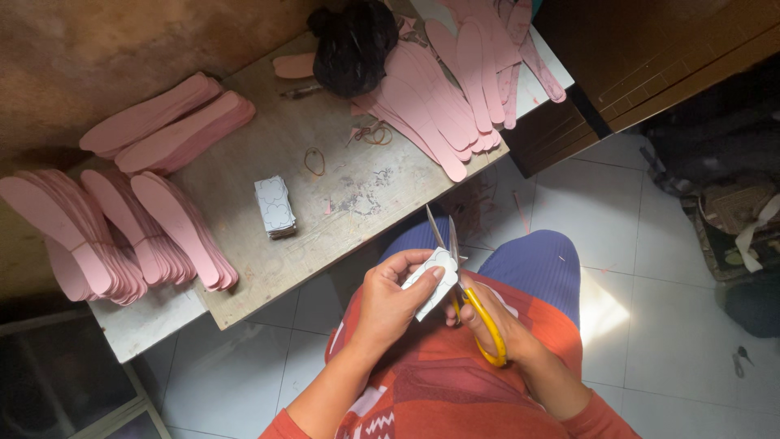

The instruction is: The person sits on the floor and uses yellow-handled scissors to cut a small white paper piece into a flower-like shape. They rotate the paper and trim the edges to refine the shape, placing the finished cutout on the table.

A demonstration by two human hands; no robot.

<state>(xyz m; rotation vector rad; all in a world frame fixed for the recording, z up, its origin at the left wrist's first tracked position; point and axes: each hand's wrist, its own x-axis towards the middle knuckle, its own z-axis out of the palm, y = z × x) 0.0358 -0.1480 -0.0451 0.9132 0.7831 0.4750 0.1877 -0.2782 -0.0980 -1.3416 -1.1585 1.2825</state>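
At the far left of your wooden worktable (325,236) lie fanned bundles of pink sole-shaped foam cutouts (114,236); three fans show there, though the exact count of soles in each cannot be told. Behind them sit two more stacks of pink soles (171,122), laid side by side. Moving right, one small stack of grey-white paper labels (275,206) rests near the table's middle, with a single brown rubber band (314,161) just beyond it. Farther back stands one black plastic bag (351,45), and to its right spreads another heap of pink soles (455,81), too overlapped to count.

Nearer to you, over your lap, your left hand (390,301) has its fingers pinched together on one small white paper piece (435,280), thumb on top. Your right hand (496,321) is closed around the handles of one pair of yellow-handled scissors (471,301); its blades point away from you, slightly parted, with the paper's right edge touching them.
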